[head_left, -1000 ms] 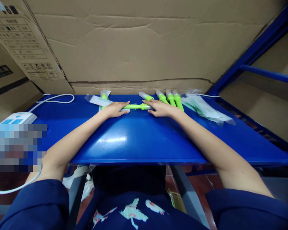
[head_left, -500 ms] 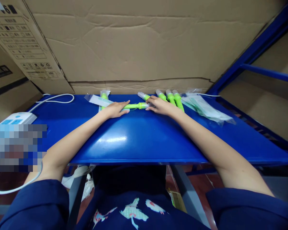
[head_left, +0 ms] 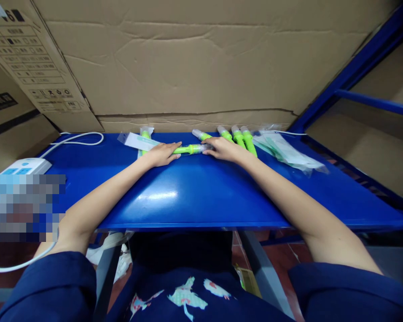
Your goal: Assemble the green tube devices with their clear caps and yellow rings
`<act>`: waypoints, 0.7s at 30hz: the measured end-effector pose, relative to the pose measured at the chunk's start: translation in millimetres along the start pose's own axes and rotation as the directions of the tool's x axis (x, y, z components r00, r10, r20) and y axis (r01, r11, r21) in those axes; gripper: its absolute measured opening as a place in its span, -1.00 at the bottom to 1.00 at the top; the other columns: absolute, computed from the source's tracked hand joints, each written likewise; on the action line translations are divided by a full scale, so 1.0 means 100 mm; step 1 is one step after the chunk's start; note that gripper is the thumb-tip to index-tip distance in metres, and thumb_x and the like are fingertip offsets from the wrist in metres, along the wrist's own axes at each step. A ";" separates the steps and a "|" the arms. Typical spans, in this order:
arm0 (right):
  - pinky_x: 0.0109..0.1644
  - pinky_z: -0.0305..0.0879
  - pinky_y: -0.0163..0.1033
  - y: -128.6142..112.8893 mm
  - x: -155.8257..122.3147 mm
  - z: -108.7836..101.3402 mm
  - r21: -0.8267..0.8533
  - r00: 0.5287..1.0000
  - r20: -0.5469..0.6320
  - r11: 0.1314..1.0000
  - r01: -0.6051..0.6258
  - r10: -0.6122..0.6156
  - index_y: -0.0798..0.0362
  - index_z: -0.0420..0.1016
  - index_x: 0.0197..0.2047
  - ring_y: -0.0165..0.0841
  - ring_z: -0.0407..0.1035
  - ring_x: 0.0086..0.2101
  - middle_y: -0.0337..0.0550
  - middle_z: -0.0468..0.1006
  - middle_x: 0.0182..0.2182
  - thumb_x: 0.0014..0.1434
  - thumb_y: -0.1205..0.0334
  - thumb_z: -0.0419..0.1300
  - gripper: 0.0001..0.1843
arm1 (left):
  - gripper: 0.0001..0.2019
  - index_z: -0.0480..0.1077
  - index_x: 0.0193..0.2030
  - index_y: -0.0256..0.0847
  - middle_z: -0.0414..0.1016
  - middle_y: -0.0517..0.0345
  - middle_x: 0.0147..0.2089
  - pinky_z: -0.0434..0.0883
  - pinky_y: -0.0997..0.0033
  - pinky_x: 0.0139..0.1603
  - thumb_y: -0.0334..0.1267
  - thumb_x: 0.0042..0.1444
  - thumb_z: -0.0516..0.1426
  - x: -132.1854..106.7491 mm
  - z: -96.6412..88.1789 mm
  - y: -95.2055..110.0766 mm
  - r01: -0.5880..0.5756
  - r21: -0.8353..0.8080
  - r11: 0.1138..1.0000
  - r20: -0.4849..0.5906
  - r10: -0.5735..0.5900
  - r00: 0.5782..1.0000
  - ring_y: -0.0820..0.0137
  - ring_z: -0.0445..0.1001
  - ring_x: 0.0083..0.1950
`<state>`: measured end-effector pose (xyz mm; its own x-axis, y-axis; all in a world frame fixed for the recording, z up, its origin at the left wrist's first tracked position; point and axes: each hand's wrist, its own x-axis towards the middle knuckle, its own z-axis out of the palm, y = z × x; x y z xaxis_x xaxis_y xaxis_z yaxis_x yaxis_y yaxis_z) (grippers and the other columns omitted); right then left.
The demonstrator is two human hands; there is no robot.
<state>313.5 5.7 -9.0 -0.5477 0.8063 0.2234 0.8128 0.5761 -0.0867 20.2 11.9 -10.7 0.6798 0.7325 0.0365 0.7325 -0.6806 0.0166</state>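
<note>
A lime-green stick with a clear ribbed end [head_left: 197, 149] lies level between my hands near the back of the blue table. My left hand [head_left: 161, 154] is around its left part and a clear plastic bag with a white-and-green strip [head_left: 139, 141], thumb and fingers on either side. The strip sticks out left beyond my hand. With closed fingers, my right hand [head_left: 221, 148] grips the stick's clear end. Behind my left hand lies another green stick [head_left: 145, 133], partly covered by the bag. Several similar green sticks [head_left: 239, 136] lie behind my right hand.
A pile of flat clear bags with green-and-white strips [head_left: 287, 152] lies at the right. Cardboard [head_left: 188, 67] walls off the back. At the left are a white power strip [head_left: 28, 166] and a looped cable [head_left: 87, 134]. A blue frame bar [head_left: 349, 67] slants up at the right.
The green stick has shifted slightly left toward my left hand, its clear end nearer to it. My right hand moved left a little with it. The other things stay put.
</note>
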 end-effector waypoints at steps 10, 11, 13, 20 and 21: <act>0.11 0.41 0.01 -0.06 0.01 -0.03 0.037 0.999 -0.005 0.998 0.042 -0.041 -0.01 0.49 0.26 -0.10 0.55 0.02 0.02 0.62 0.11 0.36 0.31 0.09 -0.56 | -0.30 -0.08 0.58 -0.38 0.07 -0.27 0.56 0.09 0.13 0.54 0.01 0.46 -0.07 -0.03 -0.04 0.04 0.033 0.005 0.999 -0.005 -0.033 0.999 0.10 0.12 0.58; 0.11 0.40 0.00 -0.08 0.01 -0.04 0.042 0.999 -0.008 0.998 0.045 -0.045 0.00 0.49 0.25 -0.10 0.55 0.01 0.02 0.63 0.10 0.36 0.32 0.08 -0.57 | -0.29 -0.08 0.58 -0.38 0.07 -0.27 0.56 0.09 0.12 0.54 0.01 0.46 -0.07 -0.03 -0.04 0.04 0.032 0.003 0.999 -0.006 -0.032 0.999 0.09 0.11 0.58; 0.09 0.39 -0.02 -0.10 0.00 -0.06 0.048 0.999 -0.022 0.998 0.043 -0.042 0.02 0.50 0.23 -0.10 0.55 -0.01 0.02 0.64 0.07 0.36 0.34 0.05 -0.57 | -0.28 -0.09 0.58 -0.39 0.07 -0.28 0.56 0.10 0.11 0.53 0.03 0.45 -0.06 -0.03 -0.05 0.03 0.032 -0.001 0.999 -0.008 -0.032 0.999 0.09 0.12 0.57; -0.12 0.39 -0.19 -0.02 0.02 -0.06 0.290 0.998 -0.055 0.957 -0.017 0.034 0.19 0.52 0.08 -0.22 0.52 -0.32 0.02 0.66 -0.26 0.32 0.38 0.07 -0.67 | -0.23 -0.11 0.58 -0.37 0.09 -0.24 0.56 0.19 0.07 0.49 0.05 0.41 -0.02 -0.03 -0.07 0.04 -0.012 -0.012 1.000 -0.026 0.012 1.000 0.02 0.20 0.53; -0.15 0.39 -0.19 -0.02 0.03 -0.05 0.330 0.997 -0.055 0.943 -0.036 0.058 0.18 0.53 0.06 -0.24 0.50 -0.36 -0.01 0.65 -0.32 0.34 0.37 0.05 -0.69 | -0.22 -0.12 0.58 -0.37 0.12 -0.26 0.55 0.21 0.06 0.47 0.06 0.41 -0.01 -0.03 -0.08 0.04 -0.012 -0.007 1.000 -0.028 0.012 1.000 0.00 0.22 0.52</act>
<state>311.5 6.3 -3.0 -0.4880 0.8296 0.2715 0.7210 0.5584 -0.4102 21.1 7.0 -3.2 0.6871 0.7236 0.0651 0.7239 -0.6895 0.0236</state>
